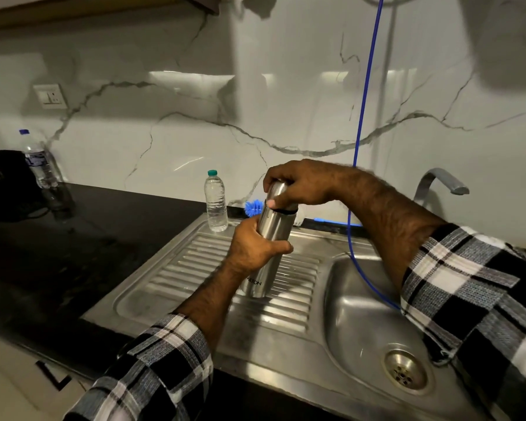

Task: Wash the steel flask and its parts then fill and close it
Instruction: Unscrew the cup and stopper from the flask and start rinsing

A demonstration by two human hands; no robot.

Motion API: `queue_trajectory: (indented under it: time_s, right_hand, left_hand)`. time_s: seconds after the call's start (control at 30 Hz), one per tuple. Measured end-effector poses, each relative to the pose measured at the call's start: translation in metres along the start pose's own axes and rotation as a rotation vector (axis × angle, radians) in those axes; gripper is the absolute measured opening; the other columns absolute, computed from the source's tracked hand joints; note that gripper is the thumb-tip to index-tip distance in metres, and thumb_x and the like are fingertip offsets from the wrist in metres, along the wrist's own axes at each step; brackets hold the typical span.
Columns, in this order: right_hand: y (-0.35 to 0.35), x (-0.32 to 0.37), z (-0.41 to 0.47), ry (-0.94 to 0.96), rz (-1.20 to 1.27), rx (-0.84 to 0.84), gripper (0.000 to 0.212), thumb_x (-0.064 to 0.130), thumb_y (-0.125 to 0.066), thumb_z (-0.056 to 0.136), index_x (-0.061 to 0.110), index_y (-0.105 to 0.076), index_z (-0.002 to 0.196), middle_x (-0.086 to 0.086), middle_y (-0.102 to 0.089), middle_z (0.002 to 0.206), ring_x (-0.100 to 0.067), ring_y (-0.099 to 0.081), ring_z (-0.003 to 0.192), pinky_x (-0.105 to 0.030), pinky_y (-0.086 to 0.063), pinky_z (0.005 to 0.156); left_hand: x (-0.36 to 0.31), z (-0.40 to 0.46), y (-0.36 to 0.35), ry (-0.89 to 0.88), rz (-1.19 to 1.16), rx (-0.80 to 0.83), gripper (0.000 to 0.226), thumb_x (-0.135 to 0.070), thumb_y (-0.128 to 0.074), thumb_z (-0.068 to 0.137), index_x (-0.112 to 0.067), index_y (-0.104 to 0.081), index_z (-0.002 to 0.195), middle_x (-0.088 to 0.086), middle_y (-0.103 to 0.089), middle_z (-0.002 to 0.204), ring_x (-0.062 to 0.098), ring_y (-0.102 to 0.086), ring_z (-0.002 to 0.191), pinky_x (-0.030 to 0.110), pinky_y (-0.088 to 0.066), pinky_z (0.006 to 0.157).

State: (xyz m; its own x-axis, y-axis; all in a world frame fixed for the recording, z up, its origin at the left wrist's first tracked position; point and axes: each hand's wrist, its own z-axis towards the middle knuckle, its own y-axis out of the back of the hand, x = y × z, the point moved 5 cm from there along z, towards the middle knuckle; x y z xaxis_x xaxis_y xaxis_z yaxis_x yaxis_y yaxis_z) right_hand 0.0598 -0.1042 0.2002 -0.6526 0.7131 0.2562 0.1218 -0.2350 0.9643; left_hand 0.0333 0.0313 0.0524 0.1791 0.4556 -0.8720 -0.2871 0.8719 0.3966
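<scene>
The steel flask (pixel 272 235) stands tilted a little on the ribbed drainboard (pixel 195 268) of the steel sink. My left hand (pixel 252 247) is wrapped around the flask's middle. My right hand (pixel 298 185) comes from above and grips the steel cap (pixel 278 189) at the flask's top; a black ring shows just under the cap. Whether the cap is tight or loose cannot be told.
The sink basin (pixel 362 314) with its drain lies to the right, a grey tap (pixel 441 180) behind it. A blue hose (pixel 363 117) hangs into the basin. A small water bottle (pixel 215 202) and a blue brush (pixel 253 207) stand behind the drainboard. Black counter at left holds a larger bottle (pixel 38 161).
</scene>
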Motion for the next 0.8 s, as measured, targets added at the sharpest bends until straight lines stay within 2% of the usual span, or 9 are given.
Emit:
queue_trajectory:
  time_s: [0.1, 0.13, 0.23, 0.3, 0.37, 0.43, 0.6, 0.7, 0.8]
  right_hand:
    - [0.002, 0.004, -0.002, 0.075, 0.058, 0.095, 0.037, 0.019, -0.077, 0.088, 0.034, -0.065, 0.12, 0.014, -0.064, 0.114, -0.008, -0.06, 0.098, -0.036, -0.051, 0.084]
    - [0.002, 0.007, -0.002, 0.071, 0.063, 0.087, 0.038, 0.024, -0.078, 0.09, 0.034, -0.064, 0.123, 0.014, -0.062, 0.116, -0.009, -0.059, 0.098, -0.033, -0.048, 0.083]
    - [0.001, 0.006, 0.004, -0.057, -0.014, -0.006, 0.058, 0.073, -0.062, 0.09, 0.034, -0.055, 0.133, 0.009, -0.062, 0.118, -0.016, -0.066, 0.1, -0.034, -0.052, 0.084]
    - [-0.001, 0.002, 0.008, -0.13, -0.042, -0.016, 0.061, 0.08, -0.056, 0.088, 0.03, -0.058, 0.124, 0.004, -0.066, 0.106, -0.021, -0.074, 0.084, -0.035, -0.061, 0.069]
    - [-0.002, -0.002, 0.011, -0.122, 0.013, -0.007, 0.054, 0.072, -0.066, 0.087, 0.029, -0.06, 0.118, 0.002, -0.066, 0.102, -0.023, -0.075, 0.081, -0.033, -0.061, 0.062]
    - [0.002, -0.004, 0.012, -0.071, 0.129, -0.041, 0.042, 0.058, -0.076, 0.088, 0.03, -0.064, 0.116, 0.001, -0.069, 0.103, -0.023, -0.074, 0.086, -0.032, -0.061, 0.061]
    - [0.016, -0.032, 0.013, -0.084, 0.51, -0.277, 0.032, 0.04, -0.08, 0.09, 0.028, -0.064, 0.114, -0.007, -0.074, 0.104, -0.026, -0.074, 0.088, -0.034, -0.058, 0.061]
    - [-0.01, -0.059, 0.014, -0.199, 0.507, -0.25, 0.039, 0.039, -0.083, 0.086, 0.028, -0.061, 0.116, -0.006, -0.071, 0.105, -0.023, -0.072, 0.088, -0.035, -0.059, 0.06]
    - [-0.057, -0.08, 0.013, -0.293, 0.359, -0.167, 0.041, 0.042, -0.086, 0.079, 0.032, -0.065, 0.113, -0.001, -0.069, 0.111, -0.019, -0.069, 0.093, -0.031, -0.058, 0.065]
  left_hand:
    - [0.004, 0.0, 0.004, 0.005, 0.016, -0.005, 0.06, -0.026, -0.102, 0.061, -0.018, -0.068, 0.111, -0.002, -0.075, 0.095, 0.013, -0.074, 0.083, 0.023, -0.058, 0.067]
    - [0.005, 0.0, 0.005, 0.012, 0.017, -0.004, 0.061, -0.027, -0.101, 0.062, -0.019, -0.067, 0.112, -0.002, -0.074, 0.097, 0.013, -0.074, 0.085, 0.023, -0.058, 0.068]
    - [0.005, 0.001, 0.008, 0.016, 0.007, 0.001, 0.059, -0.025, -0.101, 0.064, -0.023, -0.064, 0.11, -0.002, -0.074, 0.098, 0.013, -0.074, 0.087, 0.025, -0.059, 0.071]
    - [0.004, 0.002, 0.009, 0.012, 0.006, 0.006, 0.06, -0.024, -0.101, 0.064, -0.024, -0.064, 0.111, -0.003, -0.073, 0.099, 0.012, -0.073, 0.087, 0.025, -0.059, 0.071]
    - [0.005, 0.003, 0.011, 0.003, 0.017, 0.01, 0.06, -0.024, -0.101, 0.064, -0.024, -0.064, 0.111, -0.004, -0.073, 0.098, 0.012, -0.073, 0.086, 0.024, -0.057, 0.07]
    - [0.009, 0.004, 0.013, 0.008, 0.015, 0.003, 0.06, -0.024, -0.101, 0.063, -0.022, -0.065, 0.111, -0.003, -0.074, 0.098, 0.014, -0.073, 0.088, 0.024, -0.058, 0.07]
    - [0.028, 0.011, 0.035, 0.053, 0.017, -0.066, 0.065, -0.026, -0.1, 0.064, -0.017, -0.066, 0.117, 0.0, -0.073, 0.102, 0.018, -0.073, 0.092, 0.035, -0.063, 0.081]
    - [0.034, 0.012, 0.051, 0.063, 0.004, -0.118, 0.062, -0.024, -0.099, 0.066, -0.017, -0.066, 0.117, 0.0, -0.073, 0.102, 0.017, -0.073, 0.093, 0.035, -0.062, 0.081]
    - [0.034, 0.013, 0.061, 0.064, -0.024, -0.133, 0.057, -0.02, -0.097, 0.07, -0.018, -0.065, 0.117, 0.0, -0.072, 0.102, 0.014, -0.072, 0.091, 0.025, -0.057, 0.073]
